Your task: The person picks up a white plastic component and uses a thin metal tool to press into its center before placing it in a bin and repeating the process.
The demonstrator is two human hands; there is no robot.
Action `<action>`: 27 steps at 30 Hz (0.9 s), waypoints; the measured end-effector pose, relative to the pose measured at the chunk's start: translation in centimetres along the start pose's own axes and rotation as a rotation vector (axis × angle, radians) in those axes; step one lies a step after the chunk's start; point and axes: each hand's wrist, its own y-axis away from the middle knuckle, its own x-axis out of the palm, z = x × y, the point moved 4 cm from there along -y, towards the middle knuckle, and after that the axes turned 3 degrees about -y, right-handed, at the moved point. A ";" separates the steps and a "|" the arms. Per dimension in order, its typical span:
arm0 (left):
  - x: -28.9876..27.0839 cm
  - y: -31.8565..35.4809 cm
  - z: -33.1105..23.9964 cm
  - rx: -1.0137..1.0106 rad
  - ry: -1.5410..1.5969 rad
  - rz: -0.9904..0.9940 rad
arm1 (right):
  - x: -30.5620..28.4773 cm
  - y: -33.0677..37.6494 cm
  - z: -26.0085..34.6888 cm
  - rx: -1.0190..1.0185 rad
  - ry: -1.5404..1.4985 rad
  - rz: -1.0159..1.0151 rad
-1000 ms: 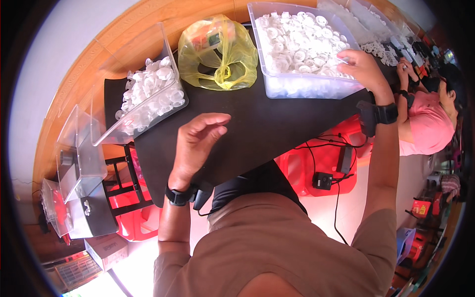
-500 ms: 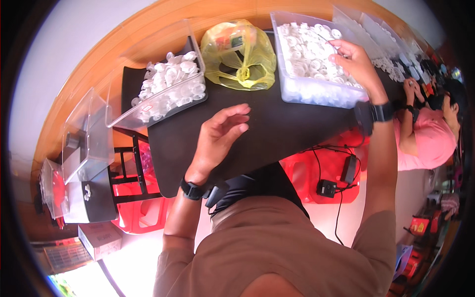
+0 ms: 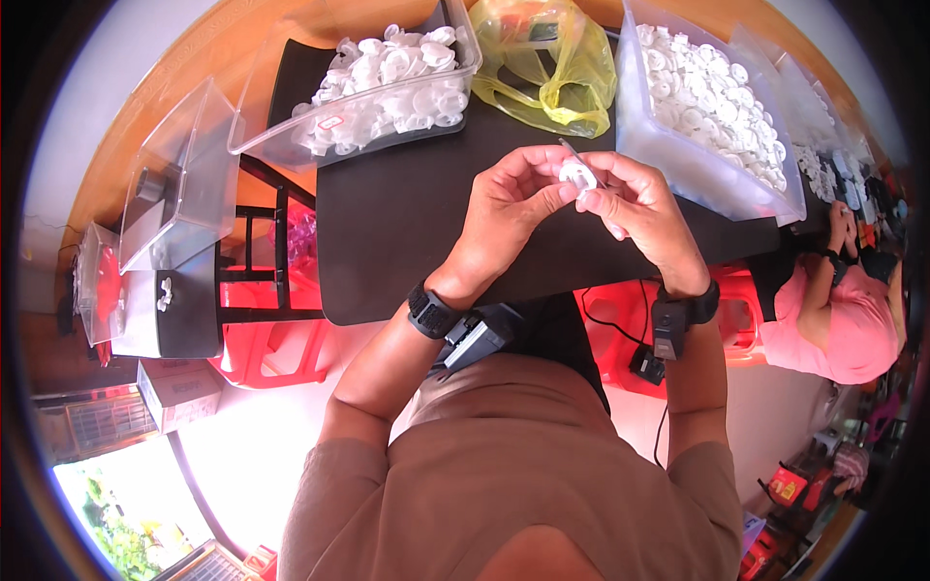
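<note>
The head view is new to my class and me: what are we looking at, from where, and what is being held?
No machine here: just a person's bare left hand and right hand. A wide fisheye camera worn on the head looks down, so straight edges bend. On the black table stand a left tub and a right tub, both holding white pieces, with a yellow bag between them. The hands together hold one small white part; a thin rod shows there too.

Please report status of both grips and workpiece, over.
Left grip and right grip pinch white plastic piece. Thin rod between them. Yellow bag beyond, not blocking.
</note>
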 end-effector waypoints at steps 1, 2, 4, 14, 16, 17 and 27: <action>-0.4 0.2 0.2 0.040 -0.026 -0.009 | 0.2 0.1 -0.1 0.025 0.017 -0.021; -0.7 0.4 0.4 0.035 -0.026 -0.015 | 0.7 0.2 -0.2 0.031 0.013 -0.017; -0.9 0.4 0.4 -0.024 -0.003 -0.033 | 0.9 0.3 0.1 -0.035 0.082 -0.064; -1.0 0.6 -0.6 -0.082 -0.280 -0.001 | 1.0 0.9 -0.9 -0.096 0.155 -0.243; -0.6 1.0 0.0 -0.070 -0.095 -0.020 | 1.0 1.0 -1.6 -0.111 0.009 -0.273; -0.5 1.3 0.3 -0.071 -0.096 -0.024 | 1.3 0.9 -2.1 -0.108 0.006 -0.269; -1.9 1.9 -0.1 -0.120 -0.151 -0.013 | 2.5 0.6 -3.3 -0.105 -0.129 -0.269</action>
